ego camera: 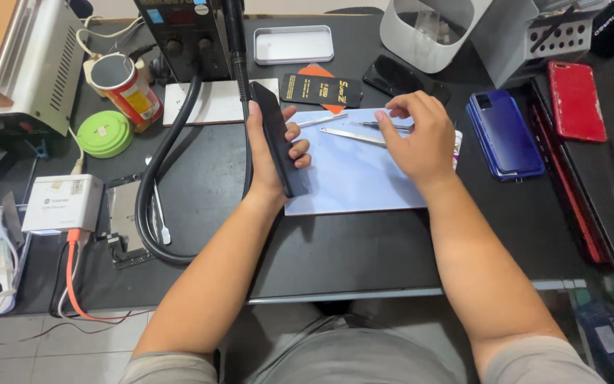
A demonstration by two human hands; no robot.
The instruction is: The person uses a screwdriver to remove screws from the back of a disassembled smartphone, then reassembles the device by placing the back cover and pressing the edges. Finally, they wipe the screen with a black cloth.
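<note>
1. The left hand grips a dark phone on edge above the pale blue mat, fingers wrapped round it.
2. The right hand, fingers curled, rests on the mat, its fingertips at the tweezers.
3. Judged best: hold the phone steady and pinch the tweezers mid-shaft, clear of the black hose on the worktop.
</note>
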